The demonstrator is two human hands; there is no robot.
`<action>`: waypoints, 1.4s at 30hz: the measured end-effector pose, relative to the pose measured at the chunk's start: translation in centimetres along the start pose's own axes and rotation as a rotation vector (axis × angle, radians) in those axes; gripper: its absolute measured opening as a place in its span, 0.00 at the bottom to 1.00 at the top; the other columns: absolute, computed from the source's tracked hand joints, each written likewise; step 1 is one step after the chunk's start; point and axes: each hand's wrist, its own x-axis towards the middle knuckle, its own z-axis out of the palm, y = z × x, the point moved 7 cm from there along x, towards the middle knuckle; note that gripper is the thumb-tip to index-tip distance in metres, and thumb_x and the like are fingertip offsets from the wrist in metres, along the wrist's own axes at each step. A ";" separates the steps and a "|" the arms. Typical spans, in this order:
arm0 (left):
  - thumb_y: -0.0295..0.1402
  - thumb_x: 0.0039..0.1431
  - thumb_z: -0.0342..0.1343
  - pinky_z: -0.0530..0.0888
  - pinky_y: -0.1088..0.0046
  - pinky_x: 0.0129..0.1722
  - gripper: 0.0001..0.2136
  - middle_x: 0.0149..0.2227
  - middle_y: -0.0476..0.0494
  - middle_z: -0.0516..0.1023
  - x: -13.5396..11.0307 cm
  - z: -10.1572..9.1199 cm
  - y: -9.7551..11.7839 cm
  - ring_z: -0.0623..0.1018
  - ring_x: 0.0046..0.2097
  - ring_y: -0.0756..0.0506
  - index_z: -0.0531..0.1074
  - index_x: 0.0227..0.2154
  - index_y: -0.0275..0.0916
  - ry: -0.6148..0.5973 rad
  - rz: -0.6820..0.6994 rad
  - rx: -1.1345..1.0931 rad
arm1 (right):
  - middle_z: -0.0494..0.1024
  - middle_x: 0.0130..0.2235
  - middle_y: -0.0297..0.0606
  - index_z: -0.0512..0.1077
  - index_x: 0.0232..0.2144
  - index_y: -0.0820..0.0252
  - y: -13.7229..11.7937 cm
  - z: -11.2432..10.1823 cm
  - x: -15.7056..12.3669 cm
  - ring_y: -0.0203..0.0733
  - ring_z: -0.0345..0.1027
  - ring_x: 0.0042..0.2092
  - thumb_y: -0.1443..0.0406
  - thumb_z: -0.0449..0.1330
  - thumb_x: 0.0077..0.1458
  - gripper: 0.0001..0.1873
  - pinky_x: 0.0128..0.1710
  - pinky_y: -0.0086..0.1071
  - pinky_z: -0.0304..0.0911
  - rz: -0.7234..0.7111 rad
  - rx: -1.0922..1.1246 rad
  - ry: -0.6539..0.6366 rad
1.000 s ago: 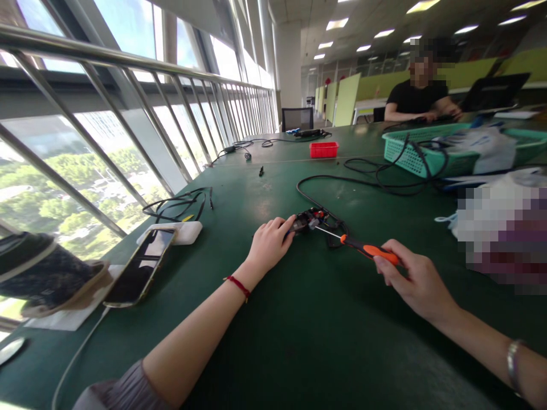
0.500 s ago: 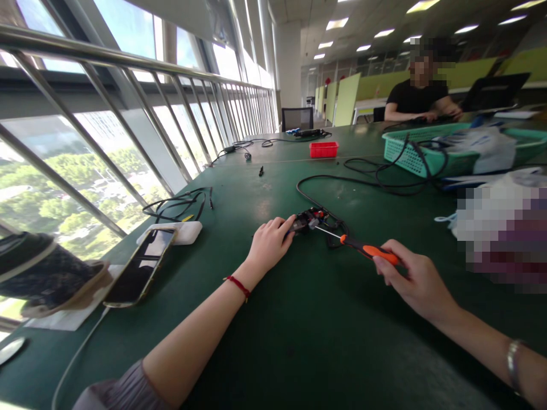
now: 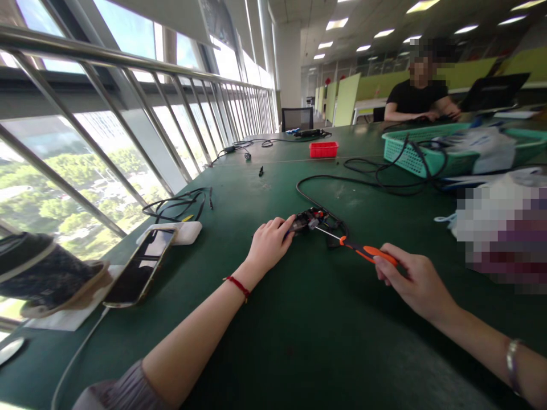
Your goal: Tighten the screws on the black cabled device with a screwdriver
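Observation:
My left hand [image 3: 270, 244] is closed on the left end of a small dark corded device [image 3: 308, 219], which lies on the green table. Red and grey parts show on this device, though its kind is hard to make out. In my right hand [image 3: 412, 279] is a screwdriver [image 3: 370, 252] with an orange and black handle, gripped near the handle's end. Its thin metal shaft slants up and left, and the tip meets the right part of the device near a grey piece. Whether the tip sits in a screw is too small to tell.
A black cable [image 3: 305, 181] runs from the device towards a green basket [image 3: 405, 154]. A red tray [image 3: 323, 150] stands farther back. Left are a phone [image 3: 141, 270], a white block [image 3: 188, 232] and coiled cables [image 3: 179, 208]. A person [image 3: 416, 99] sits across the table.

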 end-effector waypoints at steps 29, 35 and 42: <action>0.35 0.66 0.43 0.70 0.69 0.42 0.19 0.44 0.43 0.73 0.0 0.3 -0.1 0.74 0.43 0.45 0.61 0.58 0.39 0.012 0.006 -0.003 | 0.66 0.16 0.29 0.63 0.23 0.56 -0.1 -0.2 -0.1 0.34 0.61 0.18 0.53 0.49 0.60 0.18 0.19 0.28 0.56 -0.015 0.015 0.009; 0.35 0.66 0.43 0.70 0.69 0.42 0.19 0.44 0.42 0.73 0.0 0.0 0.0 0.74 0.43 0.45 0.61 0.58 0.38 0.013 0.006 -0.005 | 0.72 0.26 0.31 0.64 0.37 0.57 -0.4 -1.0 -0.2 0.36 0.69 0.24 0.59 0.56 0.56 0.09 0.24 0.28 0.63 -0.050 0.055 0.147; 0.35 0.66 0.43 0.71 0.68 0.42 0.19 0.44 0.42 0.73 0.0 0.1 0.0 0.74 0.44 0.45 0.61 0.58 0.38 0.006 0.007 -0.007 | 0.66 0.18 0.29 0.63 0.24 0.56 -0.1 -0.2 -0.1 0.34 0.61 0.19 0.52 0.50 0.59 0.18 0.20 0.28 0.55 -0.027 -0.017 0.035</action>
